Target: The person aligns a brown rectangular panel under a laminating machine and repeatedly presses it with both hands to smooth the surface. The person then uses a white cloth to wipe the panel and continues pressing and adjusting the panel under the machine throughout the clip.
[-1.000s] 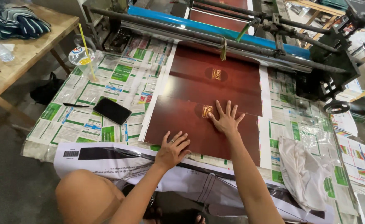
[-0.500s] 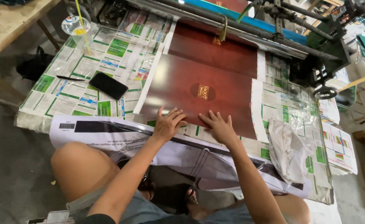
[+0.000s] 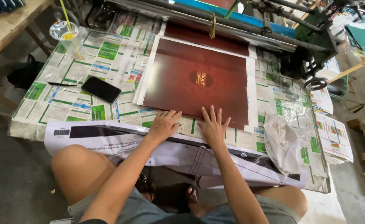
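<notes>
A glossy dark red printed sheet [image 3: 199, 81] with a small gold emblem at its middle lies flat on a table covered in newspaper [image 3: 87, 70]. My left hand [image 3: 163, 125] rests at the sheet's near edge, fingers slightly curled, touching the edge. My right hand [image 3: 212, 125] lies flat beside it with fingers spread, its fingertips on the sheet's near edge. Neither hand grips anything. A second dark red sheet [image 3: 199, 35] lies behind the first, partly under the machine's rollers.
A roller machine [image 3: 273, 20] with a blue bar spans the table's far side. A black phone [image 3: 101, 89] and a pen [image 3: 62, 84] lie at left, a plastic cup with a straw [image 3: 66, 33] beyond them. A crumpled white cloth [image 3: 286, 141] sits at right.
Both hands have slid back towards me, from the middle of the red sheet to its near edge. The sheet has come forward out of the machine with them.
</notes>
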